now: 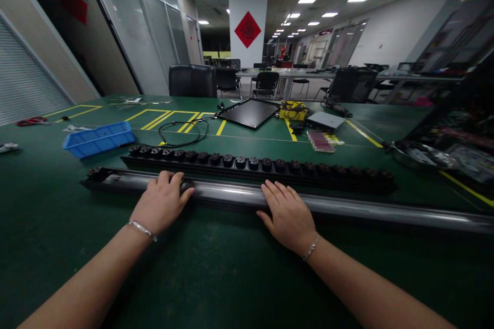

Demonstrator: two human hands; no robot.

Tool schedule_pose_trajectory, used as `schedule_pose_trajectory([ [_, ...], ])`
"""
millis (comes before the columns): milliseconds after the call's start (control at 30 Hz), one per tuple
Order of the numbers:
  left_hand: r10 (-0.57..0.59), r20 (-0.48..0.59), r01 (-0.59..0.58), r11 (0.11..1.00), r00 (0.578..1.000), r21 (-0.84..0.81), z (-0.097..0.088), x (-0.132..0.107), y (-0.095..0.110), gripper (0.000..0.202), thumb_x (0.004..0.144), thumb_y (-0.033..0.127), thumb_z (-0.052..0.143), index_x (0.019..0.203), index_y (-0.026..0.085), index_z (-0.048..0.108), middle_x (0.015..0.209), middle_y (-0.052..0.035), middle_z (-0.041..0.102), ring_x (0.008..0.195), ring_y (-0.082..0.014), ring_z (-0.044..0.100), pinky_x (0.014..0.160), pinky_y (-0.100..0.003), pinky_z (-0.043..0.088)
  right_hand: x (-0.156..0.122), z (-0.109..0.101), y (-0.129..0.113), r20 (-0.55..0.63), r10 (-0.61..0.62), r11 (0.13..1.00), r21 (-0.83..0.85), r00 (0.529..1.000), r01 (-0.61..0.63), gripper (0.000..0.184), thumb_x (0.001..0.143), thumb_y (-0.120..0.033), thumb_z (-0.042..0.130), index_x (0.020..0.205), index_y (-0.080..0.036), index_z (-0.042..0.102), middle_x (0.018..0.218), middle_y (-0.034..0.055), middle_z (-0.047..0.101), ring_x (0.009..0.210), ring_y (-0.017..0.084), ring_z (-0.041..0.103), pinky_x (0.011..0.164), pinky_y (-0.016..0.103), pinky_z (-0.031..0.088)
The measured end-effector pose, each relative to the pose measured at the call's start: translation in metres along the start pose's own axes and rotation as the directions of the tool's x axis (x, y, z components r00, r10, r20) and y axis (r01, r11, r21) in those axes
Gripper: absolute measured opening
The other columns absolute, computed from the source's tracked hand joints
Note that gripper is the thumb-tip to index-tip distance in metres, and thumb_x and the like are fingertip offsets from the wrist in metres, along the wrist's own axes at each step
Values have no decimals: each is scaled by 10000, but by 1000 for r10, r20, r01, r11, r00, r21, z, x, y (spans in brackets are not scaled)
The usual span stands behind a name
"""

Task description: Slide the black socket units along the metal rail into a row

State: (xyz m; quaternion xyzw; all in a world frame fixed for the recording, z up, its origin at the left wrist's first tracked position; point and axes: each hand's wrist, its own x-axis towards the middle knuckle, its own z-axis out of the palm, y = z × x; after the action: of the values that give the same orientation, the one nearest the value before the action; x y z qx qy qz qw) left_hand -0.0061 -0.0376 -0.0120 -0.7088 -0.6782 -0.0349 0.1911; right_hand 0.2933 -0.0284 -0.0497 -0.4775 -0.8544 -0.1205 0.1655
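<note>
A long grey metal housing (347, 205) lies across the green table (216, 277) in front of me. My left hand (161, 203) rests on its left part with the fingers curled over the far edge. My right hand (287, 213) grips it near the middle, fingers over the top and thumb against the near side. Just behind it lies a long black strip with several round sockets (254, 163), parallel to the housing. Each wrist carries a thin bracelet.
A blue plastic bin (98, 139) stands at the left. Behind the strip are a black looped cable (181, 132), a flat black panel (249, 112), a yellow box (293, 110) and a grey box (326, 121). A metal tray (419, 155) sits at the right. Chairs stand behind the table.
</note>
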Motion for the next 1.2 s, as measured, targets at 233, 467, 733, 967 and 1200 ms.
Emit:
schedule_pose_trajectory([
  [233,222,-148,-247,952,964,-183,-7,-12,56,443,853,404,481,1189,121,537,1251,-180,488,1072,-296,505,927,-432,429,-1,0,-1,12,4,1000,6,1000,-4,546,894,-431,425,1333,-109,455,1384,95,407,1237,268,373,1040,428,289],
  [467,271,-161,-311,888,949,-339,-3,-15,67,428,848,336,496,1237,160,473,1383,-139,401,1156,-270,482,985,-438,415,-1,1,-1,13,3,1000,9,1000,-3,553,890,-439,430,1335,-112,452,1383,93,409,1236,271,372,1042,429,283],
  [733,199,-211,-251,932,957,-261,19,-4,40,691,859,522,414,1377,78,304,1493,-164,235,1386,-294,167,1098,-487,258,0,-1,-1,4,-3,1000,7,1000,2,546,888,-428,429,1329,-108,458,1375,102,419,1238,265,376,1038,423,290],
  [967,296,-41,-298,933,954,-204,18,0,41,639,879,554,327,1370,148,372,1447,-119,354,1361,-275,258,1085,-520,246,0,-2,-1,-11,4,1000,16,1000,-3,562,881,-429,432,1350,-119,431,1382,100,410,1251,260,370,1039,426,293],
  [1200,304,-73,-312,923,950,-225,11,-4,66,628,870,551,363,1328,127,431,1421,-132,396,1330,-294,315,1083,-513,253,0,-3,-2,-24,14,999,47,1000,-13,579,860,-399,455,1382,-160,387,1386,79,408,1253,254,369,1034,430,297],
])
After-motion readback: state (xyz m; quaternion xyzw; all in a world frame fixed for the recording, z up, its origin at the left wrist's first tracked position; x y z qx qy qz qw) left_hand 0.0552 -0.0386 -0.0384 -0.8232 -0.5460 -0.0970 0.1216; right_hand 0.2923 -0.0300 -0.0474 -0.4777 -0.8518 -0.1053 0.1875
